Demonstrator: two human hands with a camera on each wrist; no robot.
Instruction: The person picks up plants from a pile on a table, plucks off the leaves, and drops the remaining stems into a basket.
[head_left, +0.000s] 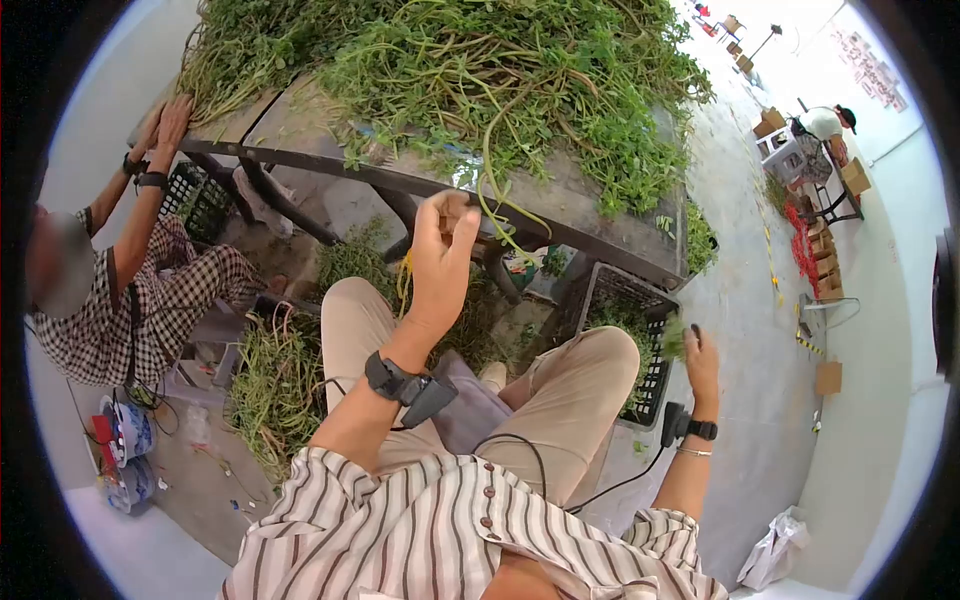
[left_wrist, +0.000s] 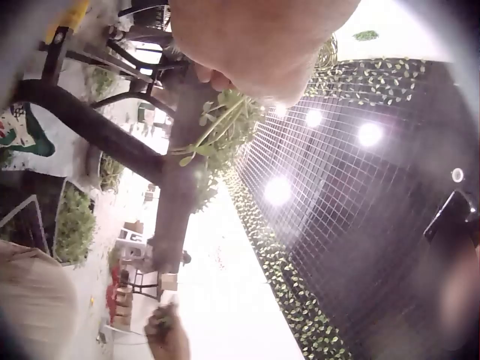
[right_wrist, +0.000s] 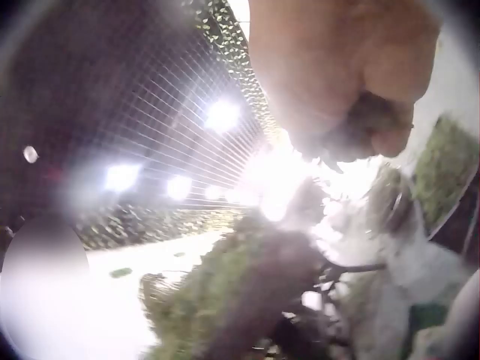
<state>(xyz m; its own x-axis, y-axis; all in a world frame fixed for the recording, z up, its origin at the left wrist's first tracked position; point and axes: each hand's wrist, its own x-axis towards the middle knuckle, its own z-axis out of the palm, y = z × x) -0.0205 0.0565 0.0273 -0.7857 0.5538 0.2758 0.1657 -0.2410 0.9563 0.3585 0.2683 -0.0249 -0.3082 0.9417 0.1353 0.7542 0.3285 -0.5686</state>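
Note:
My left hand [head_left: 445, 255] is raised at the near table edge, fingers curled and thumb tip against a long green stem [head_left: 487, 165]. This stem bows down from the big heap of leafy greens [head_left: 470, 80], its leafy ends hanging over the edge. In the left wrist view, leafy sprigs [left_wrist: 225, 131] show just past the curled fingers. Off to the right, my right hand [head_left: 702, 365] holds a small bunch of greens [head_left: 674, 340] above a black crate [head_left: 655, 375]. In the right wrist view, something dark sits between thumb and fingers.
Cut stems [head_left: 280, 390] pile up on the floor by my left knee. Another person [head_left: 110, 280] sits at the left, hands on the table [head_left: 330, 120]. A second black crate [head_left: 190, 200] stands under it. Further off at right, a person bends near boxes [head_left: 822, 260].

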